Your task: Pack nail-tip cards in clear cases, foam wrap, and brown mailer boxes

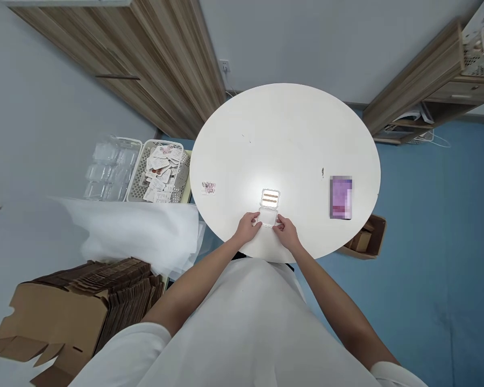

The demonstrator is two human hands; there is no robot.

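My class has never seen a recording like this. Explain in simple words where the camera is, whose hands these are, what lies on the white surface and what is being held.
There is no machine here: a person works with two bare hands. The single picture comes from a camera on the person's head, looking forward and down, so the arms enter from below.

On the white table, near its front edge, is a small clear case, open. Its far half shows two brownish strips. The left hand and right hand are at its sides, seemingly holding it between them. Further left lies a small pinkish patterned item; to the right, a purple object, too blurred to identify.
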